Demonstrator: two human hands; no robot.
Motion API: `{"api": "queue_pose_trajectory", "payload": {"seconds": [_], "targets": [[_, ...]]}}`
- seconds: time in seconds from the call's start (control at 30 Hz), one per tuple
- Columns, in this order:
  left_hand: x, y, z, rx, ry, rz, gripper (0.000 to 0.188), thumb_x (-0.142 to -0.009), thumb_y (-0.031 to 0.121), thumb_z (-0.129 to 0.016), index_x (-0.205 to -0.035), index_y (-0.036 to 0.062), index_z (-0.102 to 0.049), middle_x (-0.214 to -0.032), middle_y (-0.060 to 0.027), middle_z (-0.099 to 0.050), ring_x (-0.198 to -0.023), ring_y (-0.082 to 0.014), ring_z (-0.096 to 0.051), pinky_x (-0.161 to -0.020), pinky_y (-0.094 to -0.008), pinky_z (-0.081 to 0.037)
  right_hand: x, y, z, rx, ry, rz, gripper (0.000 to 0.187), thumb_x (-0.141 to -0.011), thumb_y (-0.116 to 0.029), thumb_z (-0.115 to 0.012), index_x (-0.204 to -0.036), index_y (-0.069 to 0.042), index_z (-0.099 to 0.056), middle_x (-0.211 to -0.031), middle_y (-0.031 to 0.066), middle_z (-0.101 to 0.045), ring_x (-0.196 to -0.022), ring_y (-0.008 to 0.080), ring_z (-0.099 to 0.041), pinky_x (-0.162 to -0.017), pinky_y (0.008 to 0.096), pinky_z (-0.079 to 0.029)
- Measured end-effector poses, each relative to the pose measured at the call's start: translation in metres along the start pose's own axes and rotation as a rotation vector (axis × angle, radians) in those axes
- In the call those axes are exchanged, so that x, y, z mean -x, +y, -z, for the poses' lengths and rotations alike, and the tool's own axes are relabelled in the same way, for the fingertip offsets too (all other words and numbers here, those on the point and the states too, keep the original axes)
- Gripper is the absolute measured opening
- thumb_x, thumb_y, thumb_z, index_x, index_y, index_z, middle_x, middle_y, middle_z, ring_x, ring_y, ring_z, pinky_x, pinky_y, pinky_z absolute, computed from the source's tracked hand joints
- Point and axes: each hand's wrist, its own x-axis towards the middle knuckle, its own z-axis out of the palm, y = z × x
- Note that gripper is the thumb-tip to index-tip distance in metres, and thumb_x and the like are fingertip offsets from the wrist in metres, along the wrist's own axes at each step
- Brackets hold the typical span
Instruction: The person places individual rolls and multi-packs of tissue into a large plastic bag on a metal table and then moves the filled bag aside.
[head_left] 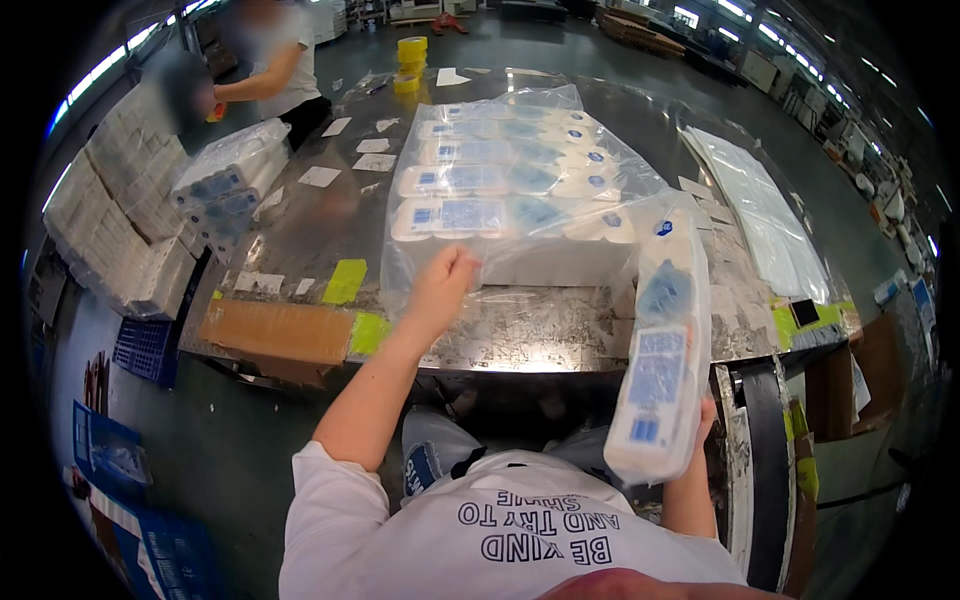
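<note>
Several long, film-wrapped packs of white paper rolls (460,180) with blue print lie in rows inside a large clear plastic bag (525,262) on the metal table. My left hand (445,288) is closed on the near edge of this bag, at the left of its mouth. Another long roll pack (655,345) is tilted at the table's near right edge, its far end against the bag's right side. My right hand (704,425) holds that pack at its near end from the right; most of the fingers are hidden behind it.
On the metal table (560,325) lie paper scraps, yellow tape rolls (410,60) and a stack of flat plastic bags (765,215) at right. Bundled roll packs (225,180) and a co-worker (275,75) are at the far left. A cardboard piece (270,335) covers the near left edge.
</note>
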Motion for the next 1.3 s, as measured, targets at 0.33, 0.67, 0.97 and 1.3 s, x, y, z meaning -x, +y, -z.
{"api": "queue_pose_trajectory", "payload": {"seconds": [0.33, 0.67, 0.97, 1.3], "targets": [[-0.017, 0.129, 0.018, 0.143, 0.051, -0.485, 0.03, -0.1, 0.022, -0.051, -0.103, -0.0019, -0.069, -0.076, 0.0028, -0.059, -0.071, -0.0041, -0.05, -0.065, -0.0203, -0.04, -0.032, 0.061, -0.057, -0.241, -0.459, -0.246, 0.059, -0.088, -0.039, -0.046, -0.133, -0.001, -0.048, -0.126, 0.0163, -0.057, -0.114, 0.0315, -0.056, -0.097, 0.0445, -0.047], [0.01, 0.152, 0.003, 0.076, -0.195, -0.686, 0.022, -0.096, 0.016, -0.057, -0.101, -0.0016, -0.069, -0.097, -0.0111, -0.07, -0.086, -0.0145, -0.064, -0.076, -0.0257, -0.049, -0.224, 0.066, -0.111, -0.205, -0.683, -0.132, 0.045, -0.096, -0.029, -0.042, -0.13, 0.0, -0.05, -0.122, 0.0158, -0.059, -0.11, 0.0291, -0.058, -0.094, 0.043, -0.049], [-0.007, 0.055, -0.053, -0.446, -0.341, -0.712, 0.024, -0.091, 0.025, -0.056, -0.099, 0.0077, -0.07, -0.091, -0.0139, -0.068, -0.082, -0.0341, -0.064, -0.074, -0.0414, -0.05, -0.256, 0.139, -0.103, 0.893, -0.467, 0.206, 0.041, -0.088, -0.015, -0.064, -0.126, -0.004, -0.054, -0.117, 0.0145, -0.06, -0.115, 0.0266, -0.054, -0.096, 0.036, -0.045], [-0.082, 0.006, -0.038, -0.673, -0.069, -0.187, 0.028, -0.093, 0.029, -0.046, -0.095, 0.0086, -0.065, -0.09, -0.0187, -0.066, -0.085, -0.0404, -0.062, -0.075, -0.0472, -0.048, -0.203, 0.093, -0.053, 2.11, -0.073, 0.981, 0.06, -0.077, -0.011, -0.063, -0.134, -0.014, -0.049, -0.142, 0.0169, -0.042, -0.134, 0.0405, -0.034, -0.107, 0.0588, -0.027]]}}
